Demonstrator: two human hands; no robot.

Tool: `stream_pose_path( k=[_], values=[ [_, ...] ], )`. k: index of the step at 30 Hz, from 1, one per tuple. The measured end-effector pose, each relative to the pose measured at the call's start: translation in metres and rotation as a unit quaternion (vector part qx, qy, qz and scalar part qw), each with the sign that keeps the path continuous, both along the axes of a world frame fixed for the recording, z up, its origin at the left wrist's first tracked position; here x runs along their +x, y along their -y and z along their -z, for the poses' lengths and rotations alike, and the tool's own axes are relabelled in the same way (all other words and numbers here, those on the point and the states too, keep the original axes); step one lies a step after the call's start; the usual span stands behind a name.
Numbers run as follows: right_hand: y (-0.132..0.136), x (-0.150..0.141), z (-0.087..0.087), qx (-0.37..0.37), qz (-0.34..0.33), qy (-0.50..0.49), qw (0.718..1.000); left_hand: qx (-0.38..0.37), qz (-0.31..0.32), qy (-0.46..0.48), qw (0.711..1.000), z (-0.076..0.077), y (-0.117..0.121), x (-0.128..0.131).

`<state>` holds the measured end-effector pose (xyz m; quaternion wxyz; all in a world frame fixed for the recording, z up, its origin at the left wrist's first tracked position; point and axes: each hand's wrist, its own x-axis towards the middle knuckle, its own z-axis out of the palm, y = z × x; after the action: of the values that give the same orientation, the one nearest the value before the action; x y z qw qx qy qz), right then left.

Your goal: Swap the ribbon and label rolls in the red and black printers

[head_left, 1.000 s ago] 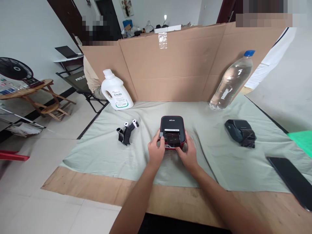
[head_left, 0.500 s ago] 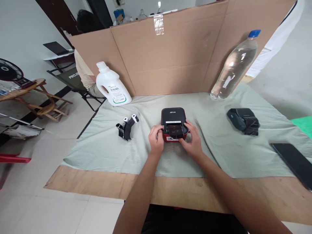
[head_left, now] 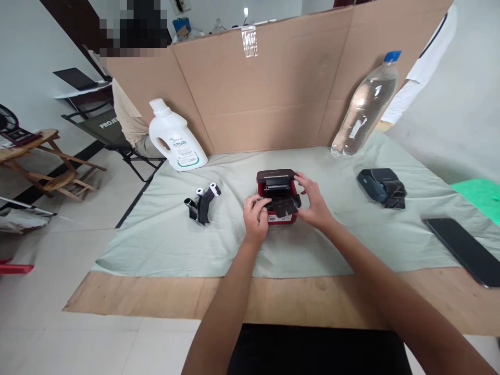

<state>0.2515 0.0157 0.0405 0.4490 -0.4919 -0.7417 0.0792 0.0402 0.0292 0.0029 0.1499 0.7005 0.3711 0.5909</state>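
A small red-and-black label printer (head_left: 276,217) sits on the cloth before me, its black lid (head_left: 276,173) raised and a roller showing inside. From its front hangs a dark, glossy strip (head_left: 285,207). My left hand (head_left: 256,214) is closed at the printer's front left corner, fingertips at the rim beside the strip. On the other side, my right hand (head_left: 312,200) has its fingertips on the lid's right edge and its thumb lower down by the printer's side. What lies under the strip is hidden.
Left of the printer stand several joined black rolls with white ends (head_left: 203,203). A white jug (head_left: 177,138) and a tall water bottle (head_left: 365,109) lean on a cardboard screen (head_left: 265,99). At right lie a second dark device (head_left: 378,185) and a phone (head_left: 463,250). A person sits behind the screen.
The printer's lid has gone from closed to raised, and my right fingers have moved up with it. My left hand has shifted slightly right along the printer's front. The camera view has turned slightly.
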Motion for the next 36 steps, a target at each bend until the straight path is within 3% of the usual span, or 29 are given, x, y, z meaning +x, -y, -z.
stream_pose_path(
  k=[6,9,13,18,22,28,32,36],
  values=[
    [-0.024,0.02,-0.038,-0.092,-0.043,-0.013,0.995,-0.006,0.006,-0.017,1.0,-0.001,0.005,0.001],
    [-0.021,0.015,-0.05,-0.085,-0.025,-0.022,0.996,-0.008,0.005,-0.008,1.0,-0.002,0.005,0.001],
    [-0.008,0.003,-0.051,0.019,0.062,-0.028,0.997,-0.008,0.027,0.008,1.0,-0.005,0.004,0.0],
    [-0.026,-0.01,-0.049,-0.081,0.038,0.085,0.992,-0.034,0.031,0.025,0.999,-0.007,0.005,-0.001],
    [-0.071,-0.027,-0.053,-0.179,-0.04,0.229,0.956,-0.038,0.031,0.043,0.998,-0.008,0.005,-0.001],
    [-0.113,-0.049,-0.056,-0.305,-0.059,0.382,0.87,-0.036,0.047,0.052,0.997,-0.011,0.007,-0.002],
    [-0.108,-0.039,-0.059,-0.259,-0.091,0.352,0.895,-0.025,0.056,0.064,0.996,-0.012,0.006,-0.004],
    [-0.083,-0.021,-0.081,-0.21,-0.092,0.268,0.936,-0.035,0.042,0.068,0.996,-0.011,0.006,-0.006]
  ],
)
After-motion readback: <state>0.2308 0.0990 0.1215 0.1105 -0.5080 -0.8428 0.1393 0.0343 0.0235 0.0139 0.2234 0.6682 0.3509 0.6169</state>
